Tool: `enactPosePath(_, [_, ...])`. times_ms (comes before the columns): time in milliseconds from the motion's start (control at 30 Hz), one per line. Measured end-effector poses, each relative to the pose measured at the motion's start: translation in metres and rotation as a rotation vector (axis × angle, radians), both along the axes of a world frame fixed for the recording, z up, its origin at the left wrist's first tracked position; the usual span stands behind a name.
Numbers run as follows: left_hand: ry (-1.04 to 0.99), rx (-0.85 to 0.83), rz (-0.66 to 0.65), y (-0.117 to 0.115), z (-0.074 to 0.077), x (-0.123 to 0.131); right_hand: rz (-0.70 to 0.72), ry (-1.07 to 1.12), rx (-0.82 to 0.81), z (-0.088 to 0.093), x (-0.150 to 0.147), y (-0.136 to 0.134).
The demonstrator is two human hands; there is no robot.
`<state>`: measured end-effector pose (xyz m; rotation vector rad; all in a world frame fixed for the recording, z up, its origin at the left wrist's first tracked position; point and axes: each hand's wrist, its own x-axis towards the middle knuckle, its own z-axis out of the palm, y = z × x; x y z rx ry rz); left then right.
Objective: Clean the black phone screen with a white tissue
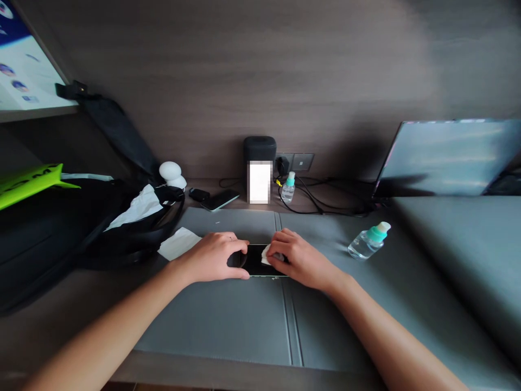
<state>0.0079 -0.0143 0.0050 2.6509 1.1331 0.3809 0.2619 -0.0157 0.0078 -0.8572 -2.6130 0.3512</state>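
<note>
From my remote seat I see the left hand (217, 256) clamped across the phone's (255, 263) left end on the grey mat (215, 317) — presumably steadying it — and the right hand's (300, 259) fingers pinched on a tissue (265, 255) against its screen.

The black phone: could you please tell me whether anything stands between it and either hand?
Yes, a white tissue is between the right hand and the black phone. Nothing visible stands between the left hand and the phone; it grips the edges directly.
</note>
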Motion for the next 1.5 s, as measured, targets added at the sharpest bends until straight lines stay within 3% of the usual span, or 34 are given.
enactPosePath(600, [0.014,-0.05,0.012,0.001,0.001,0.001,0.022,0.031,-0.039,0.003,0.0,-0.005])
enactPosePath(767, [0.011,-0.04,0.0,0.002,-0.002,-0.001,-0.028,0.057,-0.084,0.003,0.009,-0.003])
enactPosePath(1033, [0.028,-0.018,-0.02,0.003,0.0,-0.003,0.026,0.061,-0.113,0.0,0.011,-0.001])
enactPosePath(1500, [0.03,-0.014,-0.03,0.002,0.001,-0.004,0.013,0.058,-0.059,-0.003,0.009,0.001])
